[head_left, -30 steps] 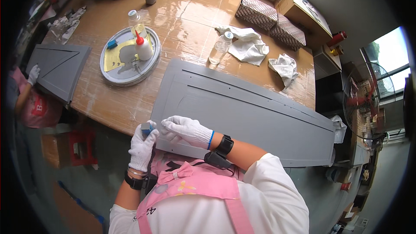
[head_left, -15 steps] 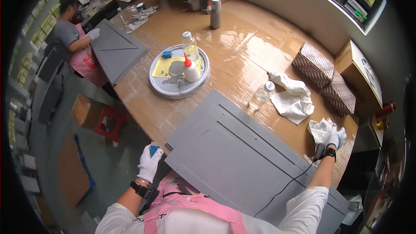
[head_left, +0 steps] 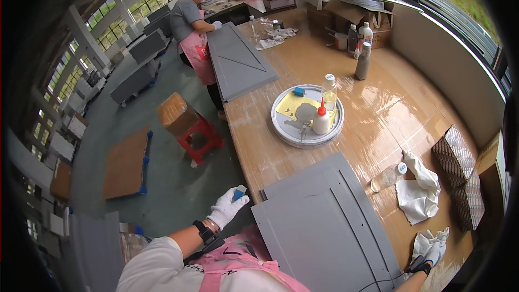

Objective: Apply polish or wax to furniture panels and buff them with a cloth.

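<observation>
Fingers (head_left: 233,201) around blue block (head_left: 239,193)

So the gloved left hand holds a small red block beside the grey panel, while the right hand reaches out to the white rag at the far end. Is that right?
Not quite: the block in the left hand is blue, not red, as the head view shows. The rest stands: it is held beside the grey panel, and the right hand reaches out to the white rag at the far end.

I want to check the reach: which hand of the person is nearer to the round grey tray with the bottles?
Left. The left hand holds a blue block off the table's near-left corner, below the tray. The right hand grips a white cloth at the table's far right.
</observation>
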The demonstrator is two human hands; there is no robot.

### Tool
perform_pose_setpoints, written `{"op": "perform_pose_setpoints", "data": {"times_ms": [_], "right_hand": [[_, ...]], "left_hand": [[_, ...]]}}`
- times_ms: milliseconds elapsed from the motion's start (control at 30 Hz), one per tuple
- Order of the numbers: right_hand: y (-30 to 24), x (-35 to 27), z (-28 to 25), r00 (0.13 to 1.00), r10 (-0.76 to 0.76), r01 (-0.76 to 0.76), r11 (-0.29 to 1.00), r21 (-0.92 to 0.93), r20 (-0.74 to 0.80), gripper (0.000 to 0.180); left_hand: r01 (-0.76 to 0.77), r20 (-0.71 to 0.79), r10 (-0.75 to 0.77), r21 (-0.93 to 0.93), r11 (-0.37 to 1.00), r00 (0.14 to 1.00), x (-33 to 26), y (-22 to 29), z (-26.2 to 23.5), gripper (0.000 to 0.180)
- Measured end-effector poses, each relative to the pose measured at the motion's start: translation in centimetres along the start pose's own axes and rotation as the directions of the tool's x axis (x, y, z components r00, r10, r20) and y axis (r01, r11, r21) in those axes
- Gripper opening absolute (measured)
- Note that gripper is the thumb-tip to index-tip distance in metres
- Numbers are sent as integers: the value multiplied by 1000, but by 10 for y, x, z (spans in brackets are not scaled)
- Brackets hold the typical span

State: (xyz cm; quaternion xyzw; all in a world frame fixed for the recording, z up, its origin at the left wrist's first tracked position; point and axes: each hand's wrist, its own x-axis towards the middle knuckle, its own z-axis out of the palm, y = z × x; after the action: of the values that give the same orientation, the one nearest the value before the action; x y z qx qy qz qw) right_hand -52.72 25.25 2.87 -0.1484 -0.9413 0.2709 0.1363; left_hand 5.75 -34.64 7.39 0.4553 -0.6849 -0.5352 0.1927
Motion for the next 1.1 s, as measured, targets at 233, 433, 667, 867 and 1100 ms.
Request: {"op": "perform_pose_setpoints", "data": {"times_ms": [233, 433, 667, 867, 1100], "right_hand": [[-27, -98, -75, 915, -373, 80, 542, 836, 154, 48], [-207, -290, -102, 699, -359, -11, 859, 512, 618, 46], [-280, -412, 13, 422, -765, 842, 529, 102, 487, 57], [-299, -495, 44, 227, -855, 914, 351, 200, 466, 47], [-297, -544, 13, 13, -844, 903, 241, 357, 537, 27]], "left_hand": [[-119, 46, 123, -87, 989, 991, 58, -21, 20, 47], [-234, 73, 240, -74, 969, 968, 61, -33, 32, 53], [-308, 121, 304, 11, 951, 945, 58, -45, 58, 59], [-121, 166, 127, -49, 991, 978, 50, -42, 60, 56], [-97, 132, 131, -238, 966, 983, 52, -54, 67, 57]]}}
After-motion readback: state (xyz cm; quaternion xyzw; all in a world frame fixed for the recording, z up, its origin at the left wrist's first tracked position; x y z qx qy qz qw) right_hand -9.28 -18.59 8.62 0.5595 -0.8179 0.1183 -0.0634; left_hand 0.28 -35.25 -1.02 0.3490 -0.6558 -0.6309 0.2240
